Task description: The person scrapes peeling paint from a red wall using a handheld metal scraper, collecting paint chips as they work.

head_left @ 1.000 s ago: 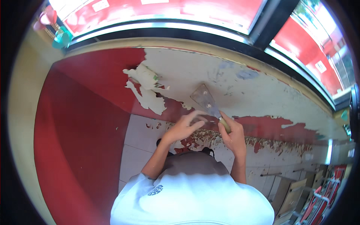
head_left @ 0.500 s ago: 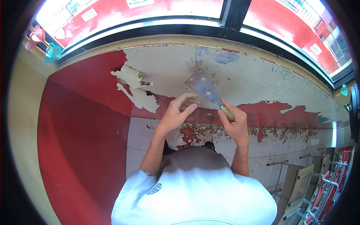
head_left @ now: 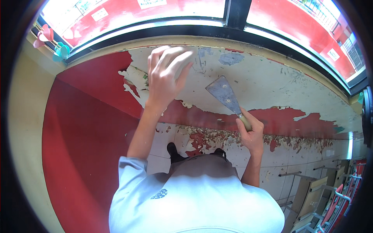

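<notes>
My right hand [head_left: 251, 130] grips the handle of a paint scraper [head_left: 227, 97], its wide grey blade pointing up and left in front of the wall. Raised to the upper left, my left hand [head_left: 167, 75] has its fingers bent and apart, with nothing seen in it. It is in front of the pale bared wall [head_left: 264, 83], near a loose curl of peeling paint [head_left: 136, 76] that it partly hides. Red paint [head_left: 186, 114] with a ragged edge still covers the lower strip of the wall.
A black-framed window [head_left: 237, 15] runs above the wall. Paint flakes [head_left: 206, 139] litter the tiled floor [head_left: 272, 169] along its foot, around my shoes [head_left: 175, 153]. Stacked desks or chairs [head_left: 311, 194] stand at lower right. Pink and green heart-shaped decorations [head_left: 52, 42] hang at upper left.
My left hand has risen up and left from beside the scraper to the upper wall. The scraper in my right hand has shifted slightly right and down.
</notes>
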Action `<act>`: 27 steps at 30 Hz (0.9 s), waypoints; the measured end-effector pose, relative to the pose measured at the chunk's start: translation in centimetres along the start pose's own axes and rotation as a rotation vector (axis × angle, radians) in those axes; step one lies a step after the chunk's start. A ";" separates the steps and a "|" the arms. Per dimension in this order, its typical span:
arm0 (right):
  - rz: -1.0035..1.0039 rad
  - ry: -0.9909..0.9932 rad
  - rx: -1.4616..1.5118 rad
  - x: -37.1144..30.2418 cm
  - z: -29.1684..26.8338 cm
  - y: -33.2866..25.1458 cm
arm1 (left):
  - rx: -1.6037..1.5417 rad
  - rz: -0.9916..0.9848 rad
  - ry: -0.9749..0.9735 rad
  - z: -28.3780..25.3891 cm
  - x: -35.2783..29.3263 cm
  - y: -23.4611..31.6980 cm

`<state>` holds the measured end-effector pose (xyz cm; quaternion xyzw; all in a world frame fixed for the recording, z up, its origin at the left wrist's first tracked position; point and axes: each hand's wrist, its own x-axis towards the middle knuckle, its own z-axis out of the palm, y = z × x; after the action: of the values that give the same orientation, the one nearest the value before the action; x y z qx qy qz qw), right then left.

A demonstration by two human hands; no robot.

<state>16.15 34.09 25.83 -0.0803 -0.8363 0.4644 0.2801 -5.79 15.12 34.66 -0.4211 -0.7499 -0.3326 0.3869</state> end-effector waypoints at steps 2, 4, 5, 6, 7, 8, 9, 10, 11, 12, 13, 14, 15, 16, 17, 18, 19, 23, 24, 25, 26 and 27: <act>0.056 0.000 0.042 0.4 -0.8 -0.7 | 0.105 0.142 0.054 0.1 1.4 0.1; -0.041 0.020 0.001 1.7 -2.3 -1.6 | 0.207 0.184 -0.006 0.3 2.3 0.5; -0.128 0.042 -0.042 2.5 -3.1 -2.4 | 0.188 0.190 0.004 0.5 2.2 0.6; -0.133 0.045 -0.045 3.3 -3.7 -3.3 | 0.186 0.192 0.010 0.9 1.5 0.6; -0.155 0.017 -0.141 4.3 -4.4 -4.4 | 0.095 0.126 0.057 1.3 0.5 0.5; -0.182 -0.019 -0.230 5.4 -4.7 -5.2 | 0.013 0.057 0.104 1.3 -0.6 0.6; -0.233 -0.051 -0.213 6.6 -5.0 -5.6 | -0.059 0.022 0.119 1.3 -1.5 1.2; -0.237 -0.055 -0.221 7.7 -5.3 -6.3 | -0.062 0.017 0.127 1.6 -2.6 1.9; -0.271 -0.132 -0.334 8.7 -5.6 -7.3 | -0.382 -0.231 0.011 2.0 -3.8 2.7; -0.304 -0.211 -0.447 9.6 -5.5 -8.0 | -0.703 -0.477 -0.107 2.5 -4.3 3.4; -0.352 -0.193 -0.480 10.2 -5.3 -8.2 | -0.935 -0.624 -0.140 3.1 -4.3 4.3; -0.358 -0.203 -0.487 10.6 -5.3 -8.6 | -1.172 -0.767 -0.172 4.0 -4.1 5.0; -0.370 -0.227 -0.541 11.0 -5.2 -9.1 | -1.172 -0.774 -0.158 4.5 -3.5 5.3; -0.381 -0.251 -0.594 11.5 -5.2 -9.7 | -1.421 -0.876 -0.146 4.9 -2.6 5.6; -0.406 -0.236 -0.630 11.6 -5.1 -10.0 | -1.670 -0.979 -0.131 5.1 -2.0 5.7; -0.409 -0.250 -0.631 11.8 -5.2 -10.6 | -1.672 -0.987 -0.117 5.4 -1.4 5.7; -0.387 -0.272 -0.653 12.0 -5.5 -11.0 | -1.716 -0.981 -0.075 5.6 -0.9 5.6; -0.405 -0.337 -0.689 13.7 -5.5 -12.1 | -1.691 -1.033 0.124 6.8 -0.1 6.1; -0.438 -0.346 -0.715 14.0 -5.0 -12.4 | -1.698 -1.038 0.121 6.9 -0.2 5.9; -0.435 -0.342 -0.653 14.0 -4.5 -12.0 | -1.698 -1.012 0.164 6.8 -0.3 5.4; -0.437 -0.342 -0.652 14.3 -4.6 -12.1 | -1.690 -0.980 0.211 6.6 -0.3 4.5; -0.417 -0.374 -0.658 14.4 -5.1 -12.3 | -1.688 -0.980 0.213 6.6 -0.4 4.8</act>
<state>8.53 36.62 43.70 0.0908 -0.9746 0.1130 0.1707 -3.37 22.47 31.97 -0.1694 -0.3187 -0.9194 -0.1563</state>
